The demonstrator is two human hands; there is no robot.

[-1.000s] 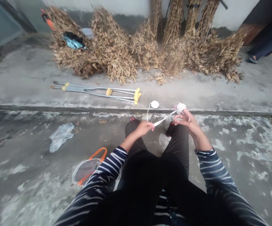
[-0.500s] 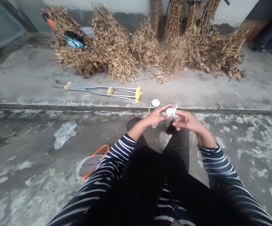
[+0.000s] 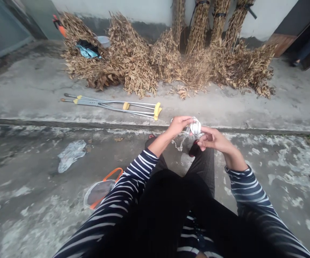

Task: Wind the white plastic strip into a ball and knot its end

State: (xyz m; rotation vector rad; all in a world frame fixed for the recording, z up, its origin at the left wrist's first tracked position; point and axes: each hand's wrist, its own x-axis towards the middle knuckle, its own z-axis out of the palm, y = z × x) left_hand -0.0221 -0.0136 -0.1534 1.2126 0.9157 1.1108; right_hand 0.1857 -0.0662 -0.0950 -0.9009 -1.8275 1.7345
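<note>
I sit on a concrete floor with my legs stretched out in dark trousers. My right hand (image 3: 211, 139) pinches a small roll of white bandage (image 3: 195, 127) at its fingertips. My left hand (image 3: 178, 125) reaches across to the roll, fingers closed on the bandage strip beside it. A loose end of the strip (image 3: 180, 144) dangles below my left hand, above my shoes (image 3: 194, 148). Both sleeves are navy with white stripes.
A pair of metal crutches with yellow pads (image 3: 114, 105) lies on the raised slab ahead. Dried leafy bundles (image 3: 168, 61) lean on the back wall. A crumpled plastic bag (image 3: 71, 153) and an orange-rimmed pouch (image 3: 100, 189) lie left of my legs.
My left hand rose from a stretched-out pull of the strip to the roll in my right hand. The strip is now short, and the white round piece on the ground is hidden.
</note>
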